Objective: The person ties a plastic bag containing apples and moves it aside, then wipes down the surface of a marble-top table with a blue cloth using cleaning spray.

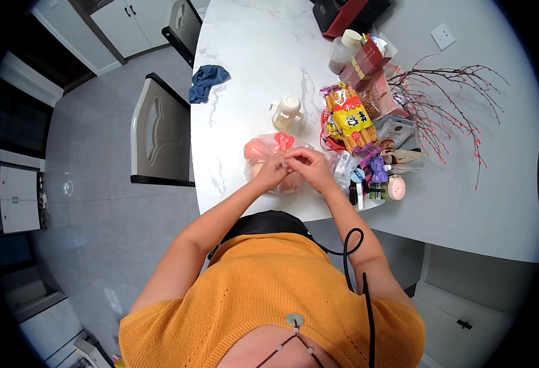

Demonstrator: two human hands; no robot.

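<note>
A clear plastic bag [258, 161] with round orange-pink fruit in it sits near the front edge of the white marbled table [239, 132]. Over its top my left hand [272, 172] and my right hand [312, 167] meet, fingertips pinched together on the bag's plastic. The fingers cover the exact spot they grip. Red printing [283, 141] shows on the bag just beyond my fingertips. Behind the bag stands a cream two-handled bottle [287, 112], touched by neither hand.
Packaged snacks [350, 116], a pink round container [396, 188] and a lidded jar [344, 52] crowd the table's right side by red-budded branches [447, 110]. A blue cloth [207, 83] lies at the left edge, near a chair [162, 132]. A black cable [347, 257] hangs by my right arm.
</note>
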